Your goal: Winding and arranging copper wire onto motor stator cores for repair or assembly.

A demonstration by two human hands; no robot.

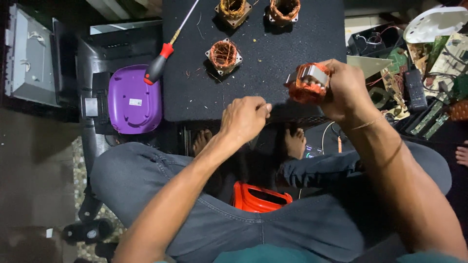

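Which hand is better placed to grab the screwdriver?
Left. The left hand is nearer the screwdriver and holds nothing bulky, fingers pinched shut; the right hand is clamped on the coil.

A black bench (253, 73) fills the far middle under dim light. Left lie dark floor (34, 160) and a grey metal box (29, 53); right, piled circuit boards (429, 63).

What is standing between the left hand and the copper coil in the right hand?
Nothing visible. The left hand is pinched shut beside the copper coil that the right hand grips; only an open gap over the black mat separates them.
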